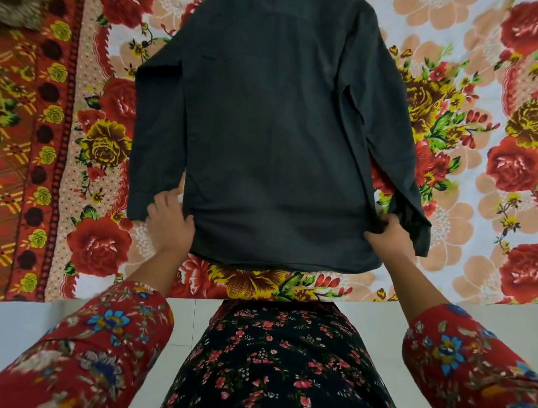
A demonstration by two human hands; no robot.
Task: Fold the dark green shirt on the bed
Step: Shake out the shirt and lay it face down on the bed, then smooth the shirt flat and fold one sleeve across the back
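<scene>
The dark green shirt (274, 135) lies back-up and spread flat on the bed (482, 159), collar end away from me and hem towards me. Both long sleeves run down along its sides. My left hand (170, 220) grips the shirt's lower left edge near the hem, fingers curled into the cloth beside the left cuff. My right hand (387, 238) pinches the lower right edge, where the right sleeve's cuff bunches just beside it.
A floral bedsheet in red, yellow and peach covers the bed, with a patterned red border strip (24, 159) at the left. A furry brown object (13, 0) sits at the far left corner. The bed's near edge meets pale floor tiles (377, 318).
</scene>
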